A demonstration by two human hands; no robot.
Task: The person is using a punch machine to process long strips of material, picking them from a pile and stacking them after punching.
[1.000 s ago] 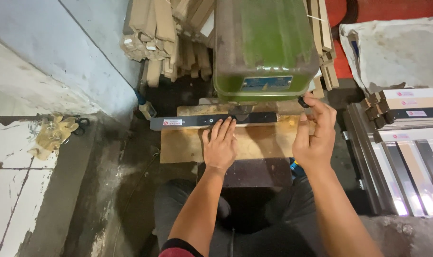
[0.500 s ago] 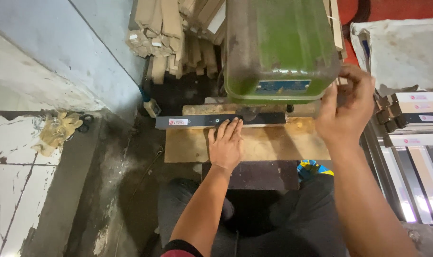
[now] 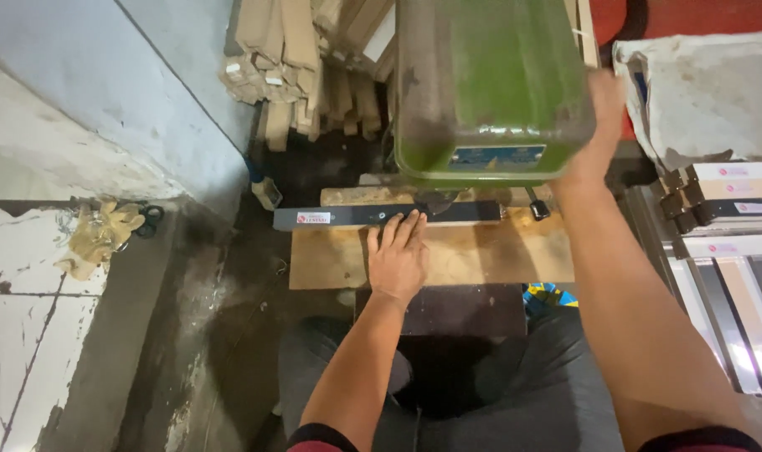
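A long dark metal strip (image 3: 339, 217) lies across a wooden board (image 3: 481, 255) under the head of a green machine (image 3: 490, 84). My left hand (image 3: 398, 255) lies flat on the board, fingertips pressing the strip near the machine's tool. My right hand (image 3: 603, 117) is raised at the right side of the green machine head, blurred; what it grips is hidden. A small black knob (image 3: 538, 211) sits at the strip's right end.
Stacked metal strips (image 3: 733, 209) and flat profiles (image 3: 737, 293) lie at the right, with a grey sack (image 3: 699, 92) behind them. Cardboard and wooden pieces (image 3: 289, 59) lean at the back. Yellow gloves (image 3: 96, 234) rest on the white ledge at left.
My right hand left the board's right end and rose to the side of the green machine head. My left hand stayed on the strip. The view moved closer.
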